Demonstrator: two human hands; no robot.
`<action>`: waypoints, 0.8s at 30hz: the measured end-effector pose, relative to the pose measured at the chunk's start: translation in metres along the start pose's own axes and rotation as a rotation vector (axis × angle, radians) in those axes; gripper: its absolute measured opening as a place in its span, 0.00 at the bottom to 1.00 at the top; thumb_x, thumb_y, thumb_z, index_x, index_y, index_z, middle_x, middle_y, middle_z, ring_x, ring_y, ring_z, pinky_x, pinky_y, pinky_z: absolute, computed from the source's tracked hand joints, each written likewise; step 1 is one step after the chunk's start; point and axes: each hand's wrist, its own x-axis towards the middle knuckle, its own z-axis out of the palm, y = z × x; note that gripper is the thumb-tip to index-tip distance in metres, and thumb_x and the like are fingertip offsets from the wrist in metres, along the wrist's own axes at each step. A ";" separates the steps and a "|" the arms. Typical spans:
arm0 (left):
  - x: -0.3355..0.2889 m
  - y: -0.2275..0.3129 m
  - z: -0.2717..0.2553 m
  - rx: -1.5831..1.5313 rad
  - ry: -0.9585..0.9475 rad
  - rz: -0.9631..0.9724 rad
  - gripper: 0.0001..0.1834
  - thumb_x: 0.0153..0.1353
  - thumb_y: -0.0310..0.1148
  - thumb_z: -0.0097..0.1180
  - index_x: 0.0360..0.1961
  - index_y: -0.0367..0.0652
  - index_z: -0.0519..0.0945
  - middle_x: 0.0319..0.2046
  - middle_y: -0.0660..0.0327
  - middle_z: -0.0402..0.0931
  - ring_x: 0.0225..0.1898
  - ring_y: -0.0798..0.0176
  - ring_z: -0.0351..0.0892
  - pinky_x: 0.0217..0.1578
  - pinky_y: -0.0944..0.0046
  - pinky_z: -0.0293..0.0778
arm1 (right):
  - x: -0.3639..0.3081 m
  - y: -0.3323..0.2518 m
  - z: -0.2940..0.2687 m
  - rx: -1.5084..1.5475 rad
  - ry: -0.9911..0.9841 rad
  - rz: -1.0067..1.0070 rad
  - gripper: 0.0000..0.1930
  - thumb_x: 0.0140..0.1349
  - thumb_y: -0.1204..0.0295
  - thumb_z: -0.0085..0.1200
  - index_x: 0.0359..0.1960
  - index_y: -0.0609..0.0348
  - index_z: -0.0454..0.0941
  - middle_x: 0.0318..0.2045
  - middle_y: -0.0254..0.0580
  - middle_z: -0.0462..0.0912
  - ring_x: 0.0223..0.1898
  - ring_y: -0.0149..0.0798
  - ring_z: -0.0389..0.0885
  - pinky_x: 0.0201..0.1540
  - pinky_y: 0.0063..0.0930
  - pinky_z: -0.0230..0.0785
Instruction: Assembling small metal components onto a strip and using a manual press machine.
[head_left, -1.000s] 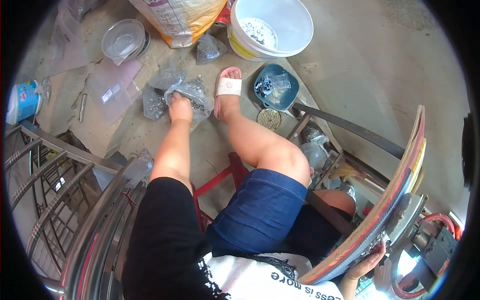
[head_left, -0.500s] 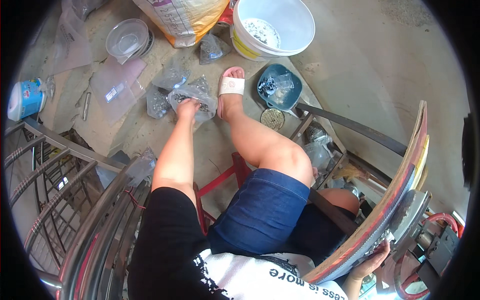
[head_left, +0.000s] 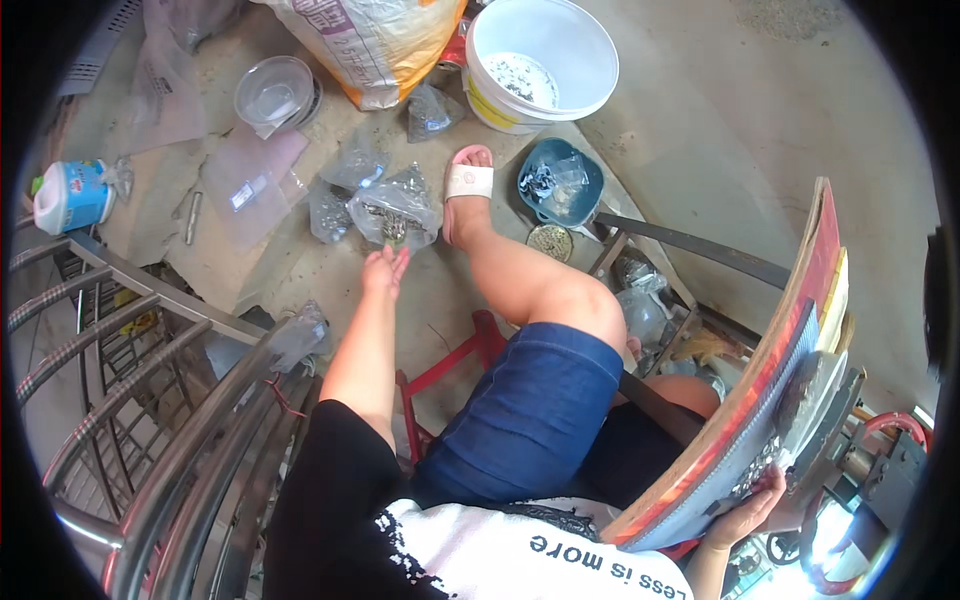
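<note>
My left hand [head_left: 383, 270] is just on the near side of a clear plastic bag [head_left: 418, 222] of small metal parts. Its fingers are stretched out and slightly apart; I cannot make out anything in them. That bag lies open on the floor, against other bags of similar parts [head_left: 330, 212]. At the lower right, my right hand [head_left: 745, 515] rests at a board [head_left: 715, 440] that stands out at my side. Its fingers are extended beside a pile of small shiny parts [head_left: 768, 457], partly hidden by the board's tilt.
A white bucket [head_left: 590, 60], a blue basin [head_left: 585, 200] and a dish of small pieces [head_left: 550, 243] are beyond my sandalled foot. A large woven sack [head_left: 390, 60] stands at the back. Metal railings [head_left: 170, 440] run along my left. A machine with a red ring [head_left: 860, 470] sits right.
My left hand has drawn back out of the open bag toward me, and its fingers have straightened. The right hand stays beside the shiny parts. The view has shifted slightly.
</note>
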 end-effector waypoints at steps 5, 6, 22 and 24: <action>-0.082 0.013 -0.015 0.040 -0.103 0.032 0.08 0.72 0.31 0.52 0.39 0.39 0.70 0.43 0.51 0.77 0.52 0.46 0.81 0.53 0.53 0.81 | 0.000 0.001 -0.001 0.005 0.088 -0.019 0.22 0.77 0.60 0.36 0.59 0.64 0.72 0.52 0.38 0.73 0.49 0.33 0.70 0.53 0.26 0.61; -0.099 0.022 -0.019 0.046 -0.112 0.048 0.08 0.72 0.31 0.52 0.39 0.39 0.70 0.43 0.51 0.77 0.52 0.46 0.81 0.53 0.53 0.81 | 0.001 0.002 0.002 0.014 0.093 -0.040 0.20 0.77 0.62 0.37 0.58 0.64 0.72 0.52 0.38 0.73 0.49 0.33 0.70 0.54 0.26 0.61; -0.548 0.161 0.188 0.891 -1.080 0.469 0.10 0.70 0.33 0.53 0.42 0.35 0.78 0.42 0.56 0.83 0.45 0.61 0.84 0.48 0.62 0.80 | 0.009 -0.003 0.012 0.479 0.194 -0.219 0.09 0.61 0.77 0.57 0.44 0.60 0.80 0.42 0.41 0.77 0.40 0.36 0.74 0.43 0.26 0.66; -0.579 0.136 0.221 0.988 -1.187 0.416 0.11 0.71 0.34 0.54 0.41 0.35 0.78 0.42 0.56 0.83 0.46 0.62 0.84 0.47 0.64 0.80 | 0.011 -0.004 0.006 0.521 0.184 -0.209 0.09 0.61 0.76 0.57 0.44 0.60 0.80 0.42 0.41 0.78 0.39 0.36 0.75 0.42 0.25 0.67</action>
